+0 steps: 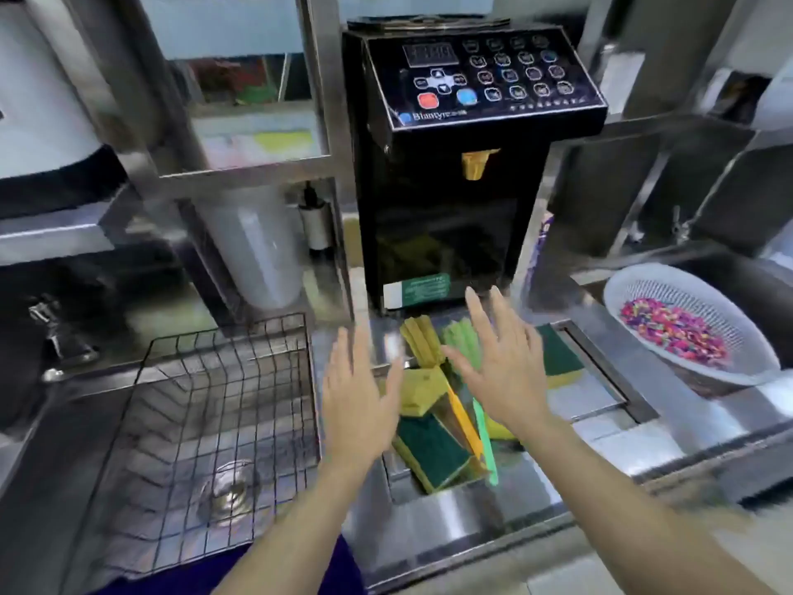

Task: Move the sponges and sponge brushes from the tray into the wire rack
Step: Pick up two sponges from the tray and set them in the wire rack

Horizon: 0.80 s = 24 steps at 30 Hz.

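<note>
Just below the centre of the frame, your sponges and sponge brushes all lie in the recessed steel tray point(596, 397): a green-topped sponge point(431, 455) at the lower end, a yellow sponge point(422, 386) above it, and another green-and-yellow sponge point(560, 358) toward the right edge. The orange sponge brush point(422, 341) and the green sponge brush point(461, 337) run across the pile, heads toward the top of the frame, handles pointing down. A further sponge may sit under your right palm, but the view is too blurred and covered to say.

Your left hand point(360, 397) hovers flat with fingers spread over the tray's left rim, grasping nothing. Your right hand point(502, 362) is likewise splayed and empty above the brush heads, apparently not touching them.

To the lower left, the wire rack point(223, 423) sits in the sink with nothing in it, so judging from how things lie, no transfer is done and every piece remains to be moved.

Behind the tray, at upper centre, stands a black dispenser machine point(467, 156); at the right edge, a white colander point(686, 324) holds pink dried petals.
</note>
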Motion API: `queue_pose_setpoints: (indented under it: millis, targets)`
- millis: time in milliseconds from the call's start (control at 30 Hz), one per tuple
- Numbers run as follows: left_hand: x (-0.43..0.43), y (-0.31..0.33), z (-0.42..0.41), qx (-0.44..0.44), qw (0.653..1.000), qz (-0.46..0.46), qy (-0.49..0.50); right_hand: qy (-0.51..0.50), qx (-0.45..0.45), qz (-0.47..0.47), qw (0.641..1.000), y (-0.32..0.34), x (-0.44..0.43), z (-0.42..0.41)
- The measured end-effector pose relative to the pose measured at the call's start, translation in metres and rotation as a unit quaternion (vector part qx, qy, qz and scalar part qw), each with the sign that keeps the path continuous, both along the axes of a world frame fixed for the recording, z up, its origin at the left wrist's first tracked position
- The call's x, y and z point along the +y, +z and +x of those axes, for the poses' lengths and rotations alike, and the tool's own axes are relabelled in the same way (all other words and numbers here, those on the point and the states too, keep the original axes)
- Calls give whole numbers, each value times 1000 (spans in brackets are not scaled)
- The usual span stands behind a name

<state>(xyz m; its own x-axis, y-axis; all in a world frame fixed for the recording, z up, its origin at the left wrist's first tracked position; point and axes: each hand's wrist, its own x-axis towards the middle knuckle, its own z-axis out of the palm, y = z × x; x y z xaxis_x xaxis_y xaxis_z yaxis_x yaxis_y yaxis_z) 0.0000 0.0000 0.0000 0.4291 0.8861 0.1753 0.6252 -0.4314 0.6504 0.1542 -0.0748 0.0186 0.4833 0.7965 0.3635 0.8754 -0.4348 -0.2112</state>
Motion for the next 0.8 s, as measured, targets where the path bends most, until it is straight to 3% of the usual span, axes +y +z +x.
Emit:
queue_pose_setpoints:
  millis: [100,233,367,533,633,800]
  targets:
    - [-17,-30,11,-11,996,-89,24,24,55,-29,998,-24,4,0]
    - [-42,-64,15,-100,972,-211,30,72,112,-82,988,-50,11,0]
    - [-57,-71,22,-2,980,-192,52,92,170,-116,974,-64,15,0]
    - [-58,-72,37,-24,949,-293,112,54,309,-123,942,-67,23,-1]
    - [-55,-71,47,-89,916,-363,145,26,396,-114,911,-65,30,-2]
    - [-44,-68,51,-126,840,-483,213,-23,443,-123,887,-61,42,-3]
